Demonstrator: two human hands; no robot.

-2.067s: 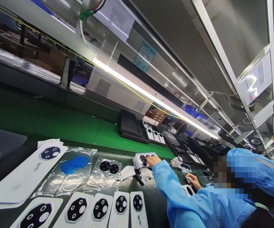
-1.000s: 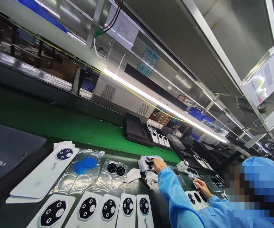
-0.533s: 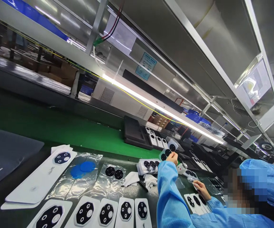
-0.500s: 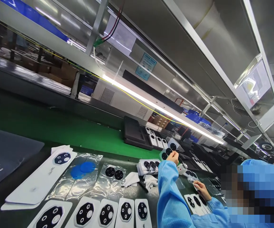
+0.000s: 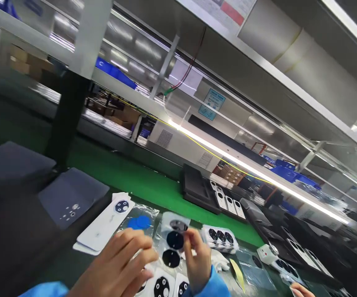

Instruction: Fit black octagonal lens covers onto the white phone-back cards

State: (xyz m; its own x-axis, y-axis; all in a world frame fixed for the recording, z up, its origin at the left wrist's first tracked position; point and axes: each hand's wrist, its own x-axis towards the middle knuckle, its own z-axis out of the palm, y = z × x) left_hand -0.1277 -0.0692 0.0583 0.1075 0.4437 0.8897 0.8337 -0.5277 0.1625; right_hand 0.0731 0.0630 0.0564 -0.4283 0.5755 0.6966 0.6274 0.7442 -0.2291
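My right hand (image 5: pixel 197 258) pinches the right edge of a clear film strip with black round stickers (image 5: pixel 174 240). The strip hangs upright before me; its top part looks grey and blurred. To its left is my left hand (image 5: pixel 119 262), fingers bent and a little apart, with nothing visible in it; its palm side is hidden. Below and behind both hands lie white phone back panels (image 5: pixel 161 286) with black camera areas, partly covered by the hands. More white panels (image 5: pixel 104 227) are stacked at the left, beside a clear bag with blue round pieces (image 5: pixel 139 222).
Dark grey sheets (image 5: pixel 73 194) lie at the left. A wrapped stack of black-disc pieces (image 5: pixel 220 238), a white cloth (image 5: pixel 219 260) and a yellowish strip (image 5: pixel 238 274) are to the right. Black trays (image 5: pixel 198 187) stand behind. A co-worker's hand (image 5: pixel 302 290) shows at lower right.
The view has swung left. My right hand has come back from farther right with the sticker strip, now close before me. My left hand has entered view; the co-worker is mostly out of it.
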